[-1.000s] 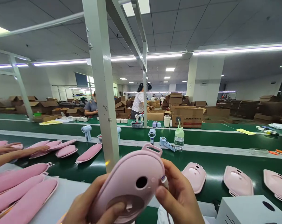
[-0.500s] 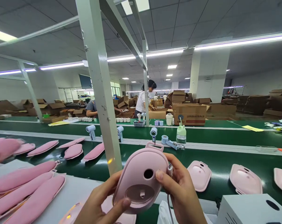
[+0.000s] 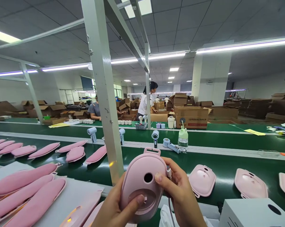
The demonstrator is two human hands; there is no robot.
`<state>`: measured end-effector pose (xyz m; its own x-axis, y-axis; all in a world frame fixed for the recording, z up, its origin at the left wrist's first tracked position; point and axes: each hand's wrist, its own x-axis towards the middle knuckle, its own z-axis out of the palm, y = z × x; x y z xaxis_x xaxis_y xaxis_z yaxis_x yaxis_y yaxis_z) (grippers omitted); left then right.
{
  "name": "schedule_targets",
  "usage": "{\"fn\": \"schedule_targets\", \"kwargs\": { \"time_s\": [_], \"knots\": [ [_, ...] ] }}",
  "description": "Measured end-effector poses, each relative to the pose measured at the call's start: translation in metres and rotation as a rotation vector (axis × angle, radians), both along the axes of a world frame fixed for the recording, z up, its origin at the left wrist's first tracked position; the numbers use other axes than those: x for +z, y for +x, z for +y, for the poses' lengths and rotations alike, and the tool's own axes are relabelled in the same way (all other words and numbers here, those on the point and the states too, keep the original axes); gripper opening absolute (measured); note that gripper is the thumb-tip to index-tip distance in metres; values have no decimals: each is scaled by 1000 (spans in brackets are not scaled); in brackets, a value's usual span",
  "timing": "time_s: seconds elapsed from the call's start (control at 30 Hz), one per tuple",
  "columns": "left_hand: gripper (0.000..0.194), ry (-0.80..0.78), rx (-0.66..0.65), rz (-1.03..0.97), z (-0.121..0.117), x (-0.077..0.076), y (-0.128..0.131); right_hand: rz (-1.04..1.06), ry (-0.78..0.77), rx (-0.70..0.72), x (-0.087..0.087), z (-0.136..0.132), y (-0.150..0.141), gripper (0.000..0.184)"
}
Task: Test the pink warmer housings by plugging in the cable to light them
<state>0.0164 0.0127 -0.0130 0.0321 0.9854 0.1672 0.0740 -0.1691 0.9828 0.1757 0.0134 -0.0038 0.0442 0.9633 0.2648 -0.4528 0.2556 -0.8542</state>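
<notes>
A pink plastic housing [image 3: 142, 164] is held up in front of me, with a loop at its top, a round dark hole and an oval recess. My left hand [image 3: 123, 201] grips its left and lower side, the thumb lying over the recess. On the other edge my right hand [image 3: 177, 189] is closed, its thumb beside the hole. A cable plug [image 3: 168, 172] shows between the right fingers and the housing's edge; whether it is plugged in I cannot tell. Its grey cable [image 3: 172, 211] hangs down past my right palm.
Similar pink housings [image 3: 202, 180] lie on the green belt [image 3: 225, 157] to the right. Long padded pink pieces [image 3: 36, 198] are piled at left, more along the belt. A white box [image 3: 253, 211] stands front right, a metal post [image 3: 102, 94] left of centre. Co-workers [image 3: 144, 104] work beyond.
The housing has turned more upright and shifted slightly. My left thumb has moved across the recess. At far left, a blurred hand with a pink piece has gone; pink pieces now lie on the belt there.
</notes>
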Motion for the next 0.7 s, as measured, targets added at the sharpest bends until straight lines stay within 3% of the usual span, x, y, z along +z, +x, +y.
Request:
{"fn": "schedule_targets", "kwargs": {
  "time_s": [0.3,0.7],
  "knots": [
    [68,-39,-88,7,2,3,-2,-5,-10,-20,1,1,-3,38],
    [81,-53,-59,110,8,1,-3,-33,-28,10,0,2,-1,39]
  ]
}}
